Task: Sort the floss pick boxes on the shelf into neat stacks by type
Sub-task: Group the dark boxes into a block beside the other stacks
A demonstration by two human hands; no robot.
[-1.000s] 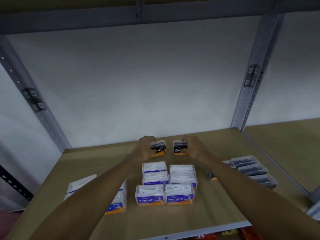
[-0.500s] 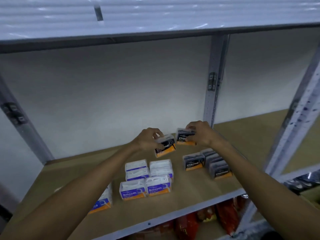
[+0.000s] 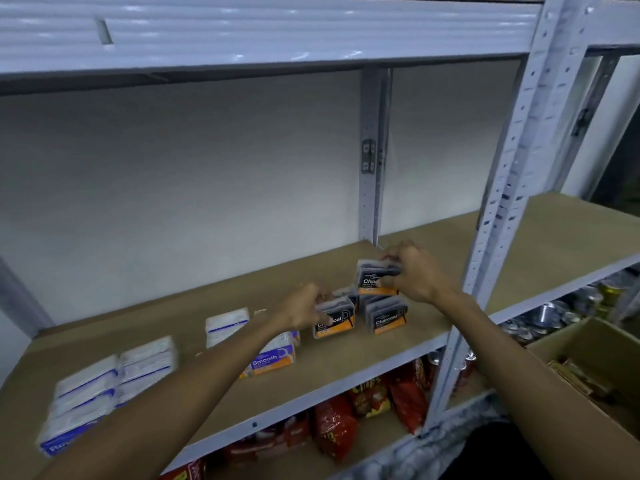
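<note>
Several white boxes [image 3: 104, 386] lie blurred at the shelf's [image 3: 346, 362] front left corner, with a Smooth box [image 3: 273, 356] partly behind the left forearm. The left hand [image 3: 301, 310] grips the front Charcoal box [image 3: 334, 318], just beside a second Charcoal box [image 3: 386, 317]. Above both, the right hand [image 3: 412, 275] pinches the raised Charcoal box [image 3: 375, 277]. Red snack bags [image 3: 367, 396] lie underneath.

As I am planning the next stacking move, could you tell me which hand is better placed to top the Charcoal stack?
Probably the right. The right hand holds the upper Charcoal box just above the shelved Charcoal stack. The left hand holds the lower Charcoal box down beside that stack.
</note>
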